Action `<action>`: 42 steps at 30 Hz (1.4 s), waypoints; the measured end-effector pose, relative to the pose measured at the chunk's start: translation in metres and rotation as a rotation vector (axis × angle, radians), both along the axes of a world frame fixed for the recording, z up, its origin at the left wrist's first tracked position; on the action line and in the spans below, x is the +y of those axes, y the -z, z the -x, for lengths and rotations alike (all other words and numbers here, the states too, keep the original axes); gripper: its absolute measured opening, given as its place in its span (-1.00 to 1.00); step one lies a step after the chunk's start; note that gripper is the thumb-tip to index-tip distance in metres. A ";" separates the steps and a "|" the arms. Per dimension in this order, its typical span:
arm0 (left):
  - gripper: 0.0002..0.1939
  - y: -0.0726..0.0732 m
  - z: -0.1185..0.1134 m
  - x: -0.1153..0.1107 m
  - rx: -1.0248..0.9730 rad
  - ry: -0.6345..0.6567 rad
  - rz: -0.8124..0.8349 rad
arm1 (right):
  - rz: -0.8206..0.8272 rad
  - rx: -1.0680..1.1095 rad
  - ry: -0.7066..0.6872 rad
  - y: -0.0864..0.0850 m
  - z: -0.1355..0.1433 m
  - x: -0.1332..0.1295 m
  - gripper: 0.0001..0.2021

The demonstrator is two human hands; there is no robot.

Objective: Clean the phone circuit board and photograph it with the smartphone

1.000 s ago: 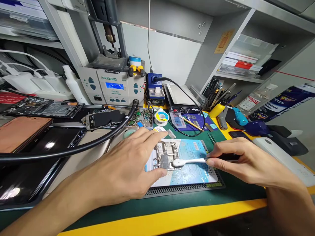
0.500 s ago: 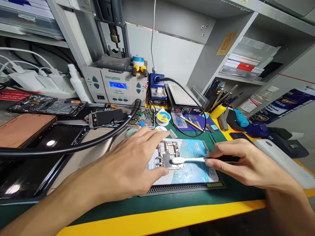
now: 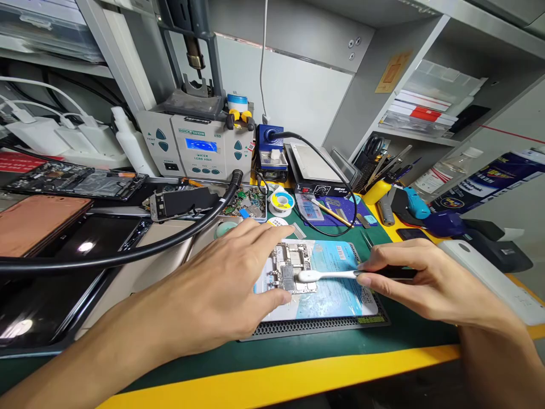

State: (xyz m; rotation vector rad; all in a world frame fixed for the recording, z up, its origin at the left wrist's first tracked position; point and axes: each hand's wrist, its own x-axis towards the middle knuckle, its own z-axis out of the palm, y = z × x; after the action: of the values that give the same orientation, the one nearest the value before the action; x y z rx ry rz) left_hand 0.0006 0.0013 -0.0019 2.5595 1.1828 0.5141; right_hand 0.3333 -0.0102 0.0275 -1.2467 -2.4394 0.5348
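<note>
A phone circuit board (image 3: pixel 303 257) lies flat on a blue-and-white sheet (image 3: pixel 330 304), which rests on a grey perforated pad (image 3: pixel 315 328). My left hand (image 3: pixel 225 284) reaches over the sheet's left side, fingers stretched out and thumb spread, at the board's left edge. Whether its hidden fingertips press on the board I cannot tell. Between thumb and fingers, my right hand (image 3: pixel 419 278) grips a toothbrush (image 3: pixel 330 275) with a white head and a dark handle. The brush head is down on the middle of the board, its bristles hidden.
A hot-air station (image 3: pixel 200 147) stands at the back, its black hose (image 3: pixel 170 244) crossing the left side. Behind the board are a solder spool (image 3: pixel 281 201) and a soldering iron cable (image 3: pixel 330 150). Phone parts (image 3: pixel 183 204) lie left; a white phone (image 3: pixel 489 272) lies right.
The view has shifted slightly. The toothbrush head stays on the board, with only a slight shift, and both hands keep their holds and places.
</note>
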 end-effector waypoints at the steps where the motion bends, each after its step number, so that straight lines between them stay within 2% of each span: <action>1: -0.27 0.000 0.000 0.000 0.001 -0.001 0.003 | -0.008 -0.012 -0.031 0.001 0.005 -0.001 -0.76; 5: -0.26 0.002 -0.001 -0.001 0.010 -0.008 0.001 | 0.013 -0.035 -0.081 0.000 0.009 -0.005 -0.74; 8: -0.25 0.003 0.000 0.000 0.012 -0.013 0.008 | 0.097 -0.048 -0.036 -0.006 -0.002 -0.002 -0.74; 11: -0.26 0.000 0.001 0.000 0.030 -0.031 0.069 | 0.111 -0.060 0.000 -0.007 -0.007 0.000 -0.73; 17: -0.25 -0.003 -0.001 0.001 0.032 -0.036 0.072 | 0.072 -0.036 -0.076 -0.003 0.008 -0.006 -0.71; 21: -0.27 -0.005 -0.001 0.005 0.019 -0.015 0.103 | 0.176 -0.033 -0.017 -0.009 0.001 -0.004 -0.70; 24: -0.34 -0.008 0.001 0.006 -0.014 0.013 0.137 | 0.195 -0.036 0.026 -0.011 -0.006 -0.001 -0.72; 33: -0.35 -0.009 0.012 0.005 0.017 0.039 0.084 | 0.128 -0.013 0.006 -0.006 -0.010 -0.002 -0.77; 38: -0.36 -0.006 0.012 0.003 0.024 0.035 0.080 | 0.036 0.003 -0.012 0.003 0.012 -0.006 -0.75; 42: -0.35 -0.006 0.011 0.004 0.024 0.025 0.092 | -0.037 0.011 -0.065 0.008 0.029 -0.012 -0.82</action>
State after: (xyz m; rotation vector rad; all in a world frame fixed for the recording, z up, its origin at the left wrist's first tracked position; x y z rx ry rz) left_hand -0.0105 0.0055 0.0042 2.5058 1.1538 0.4147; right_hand 0.3042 -0.0217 0.0195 -1.1503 -2.4764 0.5096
